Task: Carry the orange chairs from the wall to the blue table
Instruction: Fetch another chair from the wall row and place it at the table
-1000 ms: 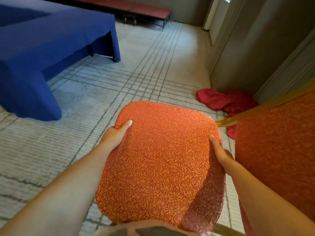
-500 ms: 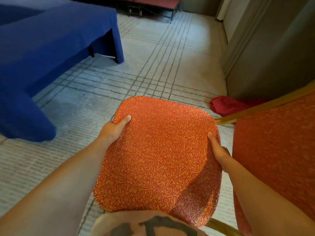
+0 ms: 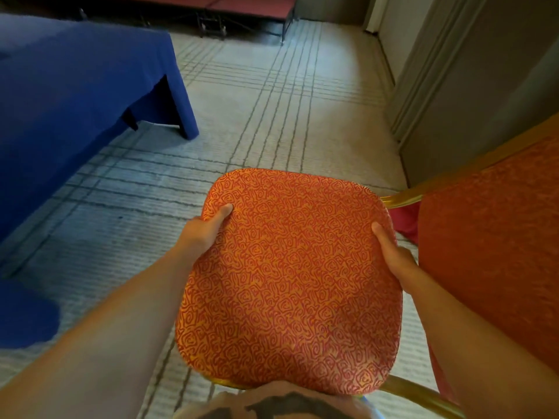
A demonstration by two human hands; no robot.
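An orange chair [image 3: 290,276] with a red swirl pattern and a gold frame is held in front of me, its seat facing up. My left hand [image 3: 205,231] grips the seat's left edge, thumb on top. My right hand [image 3: 396,255] grips the right edge the same way. The chair's orange backrest [image 3: 496,243] rises at the right. The table under a blue cloth [image 3: 69,95] stands at the left, a couple of steps ahead. The chair's legs are hidden below the seat.
Pale carpet with dark grid lines [image 3: 281,110] stretches ahead. A grey wall with a door frame [image 3: 453,80] runs along the right. A red cloth [image 3: 405,222] lies on the floor behind the seat. A low red platform [image 3: 248,7] stands at the far end.
The view has advanced along the carpet with the chair in both hands. The blue table has come closer on the left, and the red cloth has slipped mostly behind the seat.
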